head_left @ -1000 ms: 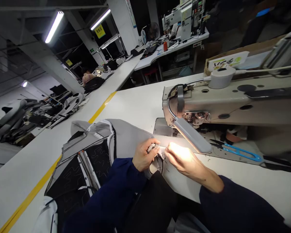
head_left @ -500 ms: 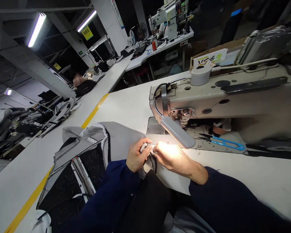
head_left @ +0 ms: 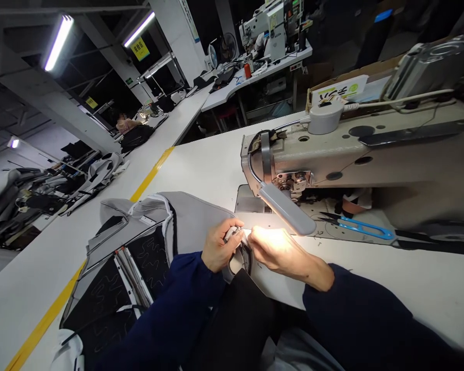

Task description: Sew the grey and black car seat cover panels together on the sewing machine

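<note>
A grey and black fabric cover [head_left: 147,242] with white piping lies on the white table [head_left: 209,165] in front of me. My left hand [head_left: 218,245] pinches its grey edge between thumb and fingers. My right hand [head_left: 280,250], brightly lit by the lamp, grips the same edge right beside the left. Both hands sit just in front of the sewing machine [head_left: 351,154] and its metal plate [head_left: 251,206]. A grey lamp head [head_left: 290,208] hangs over my right hand.
Blue thread snips [head_left: 361,226] lie under the machine arm at right. A yellow line [head_left: 100,242] runs along the table's left side. More fabric pieces [head_left: 62,185] are piled far left. Another person [head_left: 126,123] sits in the distance, with other sewing machines [head_left: 272,26] behind.
My hands have drawn closer together on the fabric edge. The view shifted slightly, so the machine and table appear a bit further left than one second ago.
</note>
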`<action>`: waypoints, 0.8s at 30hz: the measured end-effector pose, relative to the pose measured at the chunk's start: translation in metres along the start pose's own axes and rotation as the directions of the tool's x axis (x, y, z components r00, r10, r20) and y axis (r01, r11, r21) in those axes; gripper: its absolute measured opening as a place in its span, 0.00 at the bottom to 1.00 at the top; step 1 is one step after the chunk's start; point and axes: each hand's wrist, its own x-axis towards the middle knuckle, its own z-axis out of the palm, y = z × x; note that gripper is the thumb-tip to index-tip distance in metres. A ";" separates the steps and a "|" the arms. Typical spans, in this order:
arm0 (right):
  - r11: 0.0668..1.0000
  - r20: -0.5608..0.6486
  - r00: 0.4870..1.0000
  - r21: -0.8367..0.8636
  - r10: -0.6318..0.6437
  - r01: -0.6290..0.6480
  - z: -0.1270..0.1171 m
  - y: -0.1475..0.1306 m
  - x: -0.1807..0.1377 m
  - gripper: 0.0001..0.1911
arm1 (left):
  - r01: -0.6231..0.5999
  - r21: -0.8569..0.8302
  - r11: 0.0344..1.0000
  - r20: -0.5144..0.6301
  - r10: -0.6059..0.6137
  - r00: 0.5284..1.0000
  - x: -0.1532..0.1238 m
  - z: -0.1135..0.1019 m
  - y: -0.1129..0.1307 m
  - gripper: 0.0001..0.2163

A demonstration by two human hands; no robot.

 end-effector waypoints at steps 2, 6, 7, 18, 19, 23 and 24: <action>1.000 -0.007 1.000 0.010 0.005 -0.005 -0.003 0.004 -0.003 0.08 | -0.003 0.014 1.000 0.002 0.003 1.000 0.001 0.000 0.001 0.10; 0.990 -0.025 0.992 0.071 0.124 -0.122 -0.007 0.006 -0.006 0.05 | 0.008 0.048 0.999 0.006 -0.008 1.000 0.002 0.000 0.002 0.10; 0.987 -0.017 0.990 0.083 0.141 -0.139 -0.006 0.005 -0.005 0.03 | 0.011 0.057 0.998 0.008 -0.011 1.000 0.002 0.000 0.002 0.10; 0.987 -0.039 0.990 0.086 0.136 -0.132 0.003 0.006 -0.010 0.09 | -0.295 0.308 0.905 0.172 0.252 0.952 0.020 -0.006 0.010 0.13; 0.975 -0.043 0.985 0.155 0.165 -0.157 0.003 0.005 -0.010 0.09 | -0.327 0.312 0.892 0.212 0.270 0.939 0.025 -0.008 0.009 0.14; 0.652 0.001 0.899 0.688 0.438 -0.319 0.012 -0.003 -0.009 0.08 | -0.333 0.262 0.906 0.445 0.192 0.874 0.049 -0.012 0.004 0.16; 0.506 0.039 0.856 0.793 0.515 -0.341 0.015 -0.006 -0.009 0.08 | -0.323 0.260 0.910 0.493 0.163 0.855 0.053 -0.012 0.003 0.16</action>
